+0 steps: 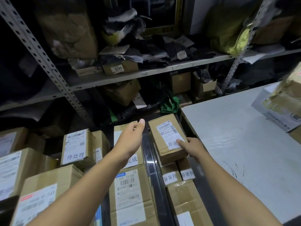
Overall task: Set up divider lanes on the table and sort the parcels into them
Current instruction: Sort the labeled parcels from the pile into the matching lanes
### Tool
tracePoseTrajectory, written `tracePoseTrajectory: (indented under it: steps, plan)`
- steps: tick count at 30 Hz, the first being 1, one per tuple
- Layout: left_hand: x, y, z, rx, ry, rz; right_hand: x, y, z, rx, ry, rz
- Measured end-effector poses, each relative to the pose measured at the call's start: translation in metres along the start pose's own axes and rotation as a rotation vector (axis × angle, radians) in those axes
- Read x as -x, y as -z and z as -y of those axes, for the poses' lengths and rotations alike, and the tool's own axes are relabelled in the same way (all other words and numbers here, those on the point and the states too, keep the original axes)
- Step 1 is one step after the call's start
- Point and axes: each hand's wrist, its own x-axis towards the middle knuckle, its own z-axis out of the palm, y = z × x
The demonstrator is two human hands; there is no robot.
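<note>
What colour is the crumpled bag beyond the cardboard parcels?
Green: the crumpled plastic bag shows best in the head view.

Parcels (169,137) left of table (236,144)

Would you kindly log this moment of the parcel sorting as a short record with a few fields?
right hand: grips the near end of a cardboard parcel, thumb on its label
parcel position: top of the right lane, resting on other boxes
left hand: open, over the middle-lane box, contact unclear
divider: dark rail between the middle and right lanes
white table: to the right
shelving: behind, cluttered with bags
</note>
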Motion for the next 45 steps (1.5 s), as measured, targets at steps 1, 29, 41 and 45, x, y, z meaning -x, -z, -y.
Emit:
tracePoseTrajectory:
  steps: [1,29,41,45]
  plan:
    - [0.000,0.001,0.000,0.000,-0.004,-0.001,0.000,0.000,0.000,0.013,0.011,-0.019]
    - [0.107,0.228,0.019,-0.009,-0.303,-0.441,0.244,-0.115,0.274,0.255,0.942,0.032]
    - [0.166,0.475,0.178,0.106,-0.254,-0.648,0.327,-0.352,0.372,0.477,1.054,0.283]
    - [0.169,0.551,0.248,0.114,-0.167,-0.645,0.336,-0.442,0.393,0.561,1.015,0.360]
